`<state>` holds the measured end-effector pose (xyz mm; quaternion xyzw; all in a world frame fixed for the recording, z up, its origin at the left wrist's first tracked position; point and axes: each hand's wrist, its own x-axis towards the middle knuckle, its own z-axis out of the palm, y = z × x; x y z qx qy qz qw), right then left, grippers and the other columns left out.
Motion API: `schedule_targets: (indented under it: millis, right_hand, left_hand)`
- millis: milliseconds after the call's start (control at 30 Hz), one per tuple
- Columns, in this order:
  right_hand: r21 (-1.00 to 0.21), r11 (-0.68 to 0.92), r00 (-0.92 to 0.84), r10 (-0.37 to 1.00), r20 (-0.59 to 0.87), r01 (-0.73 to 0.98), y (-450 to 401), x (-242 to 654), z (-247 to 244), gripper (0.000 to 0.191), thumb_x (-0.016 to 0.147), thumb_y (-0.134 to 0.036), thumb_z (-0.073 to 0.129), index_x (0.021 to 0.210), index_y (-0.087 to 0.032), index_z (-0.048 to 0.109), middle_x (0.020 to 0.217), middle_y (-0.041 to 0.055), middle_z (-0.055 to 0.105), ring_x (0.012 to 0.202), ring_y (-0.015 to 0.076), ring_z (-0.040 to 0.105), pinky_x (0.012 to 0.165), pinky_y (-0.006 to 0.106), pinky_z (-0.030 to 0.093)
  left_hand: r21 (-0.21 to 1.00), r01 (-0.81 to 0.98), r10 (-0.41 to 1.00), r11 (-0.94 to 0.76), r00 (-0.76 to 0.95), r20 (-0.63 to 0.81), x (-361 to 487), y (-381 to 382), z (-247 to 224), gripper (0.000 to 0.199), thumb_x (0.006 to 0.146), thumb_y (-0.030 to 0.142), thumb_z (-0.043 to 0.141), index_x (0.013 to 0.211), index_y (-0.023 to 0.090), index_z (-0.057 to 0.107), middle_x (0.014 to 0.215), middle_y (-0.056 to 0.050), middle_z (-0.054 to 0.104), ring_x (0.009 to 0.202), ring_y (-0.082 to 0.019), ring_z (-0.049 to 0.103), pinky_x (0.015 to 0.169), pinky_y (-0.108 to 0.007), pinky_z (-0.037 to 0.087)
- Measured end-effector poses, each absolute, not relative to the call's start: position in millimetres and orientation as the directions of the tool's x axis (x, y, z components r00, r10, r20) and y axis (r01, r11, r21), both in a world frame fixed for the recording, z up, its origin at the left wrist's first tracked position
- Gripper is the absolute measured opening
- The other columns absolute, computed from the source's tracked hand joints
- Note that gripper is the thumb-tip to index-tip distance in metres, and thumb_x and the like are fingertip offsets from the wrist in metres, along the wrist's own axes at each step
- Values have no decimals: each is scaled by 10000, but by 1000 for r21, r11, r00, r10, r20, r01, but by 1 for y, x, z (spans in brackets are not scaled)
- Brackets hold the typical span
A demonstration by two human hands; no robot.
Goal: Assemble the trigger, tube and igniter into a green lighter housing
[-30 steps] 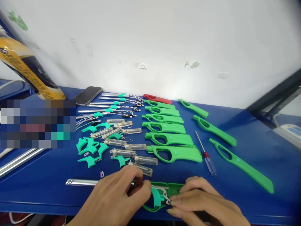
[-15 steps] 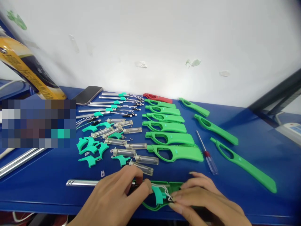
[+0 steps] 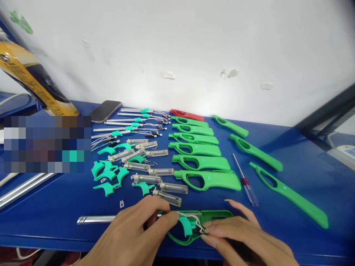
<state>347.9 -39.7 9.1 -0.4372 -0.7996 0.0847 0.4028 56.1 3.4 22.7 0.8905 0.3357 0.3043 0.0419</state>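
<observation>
An opened green lighter shell [image 3: 216,215] lies at the table's front edge, its hollow side facing up. A shiny metal tube [image 3: 95,220] extends left from it, partly behind my left hand [image 3: 133,231]. That hand is closed, thumb and index finger pinching the shell's neck where the tube enters; the exact grip is partly hidden. A teal trigger [image 3: 186,226] sits in the shell beside the thumb. White wires [image 3: 196,218] run over it to a small black igniter [image 3: 202,231]. My right hand [image 3: 244,232] pinches this igniter between thumb and fingers.
Beyond my hands lie clear fuel tanks [image 3: 174,187], loose teal triggers [image 3: 105,189] and wired metal tubes [image 3: 138,110]. Green shells [image 3: 222,181], a red shell [image 3: 187,115] and a screwdriver [image 3: 249,192] lie to the right. A phone [image 3: 105,111] and a yellow-black package [image 3: 39,81] are at left.
My right hand has shifted slightly right and down with the igniter, uncovering more of the shell's right end. The tube's tip has dipped slightly. My left hand keeps its grip.
</observation>
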Motion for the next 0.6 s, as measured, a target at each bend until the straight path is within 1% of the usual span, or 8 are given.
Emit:
schedule_targets:
  millis: [133, 233, 333, 400, 500, 600]
  right_hand:
    - [-480, 600, -311, 773, 552, 640, -42, 350, 8, 131, 1077, -183, 801, 1121, -304, 825, 1014, -88, 914, 857, 138, 905, 1259, 305, 590]
    - [-472, 600, -314, 773, 552, 646, -42, 350, 8, 139, 1077, -182, 791, 1120, -307, 835, 1010, -79, 915, 850, 158, 908, 1223, 332, 630]
    - [-469, 588, -298, 776, 555, 658, -41, 349, 9, 134, 1066, -178, 799, 1097, -301, 843, 999, -82, 915, 828, 153, 905, 1208, 319, 639]
    - [-475, 585, -295, 779, 553, 657, -40, 348, 10, 140, 1065, -176, 796, 1085, -305, 849, 990, -84, 915, 817, 159, 905, 1186, 327, 655]
    - [-485, 602, -301, 770, 562, 635, -38, 346, 13, 136, 1073, -182, 792, 1065, -308, 842, 983, -101, 915, 815, 138, 901, 1200, 294, 631]
    - [-512, 599, -272, 771, 575, 616, -36, 343, 15, 129, 1075, -177, 805, 1056, -303, 823, 980, -128, 910, 818, 85, 888, 1250, 214, 550]
  left_hand:
    - [275, 559, 609, -782, 591, 529, 56, 8, 20, 474, 1226, 122, 336, 1191, 279, 781, 1031, 26, 844, 808, -79, 811, 761, -132, 651]
    - [287, 555, 610, -781, 578, 542, 57, 12, 17, 445, 1229, 150, 370, 1118, 276, 782, 984, 35, 830, 742, -83, 780, 696, -140, 635]
    - [297, 558, 617, -775, 564, 550, 58, 12, 12, 425, 1222, 153, 381, 1151, 267, 784, 1019, 11, 813, 687, -88, 729, 622, -170, 604]
    - [300, 554, 616, -777, 566, 549, 58, 12, 10, 432, 1215, 137, 377, 1177, 264, 788, 1037, 2, 807, 696, -92, 718, 625, -179, 600]
    - [302, 555, 619, -775, 567, 544, 60, 12, 13, 442, 1232, 151, 378, 1142, 265, 795, 997, 16, 805, 735, -95, 733, 652, -174, 601]
    - [287, 559, 611, -778, 570, 549, 61, 13, 19, 472, 1252, 179, 366, 1071, 271, 793, 952, 33, 811, 771, -106, 760, 652, -187, 591]
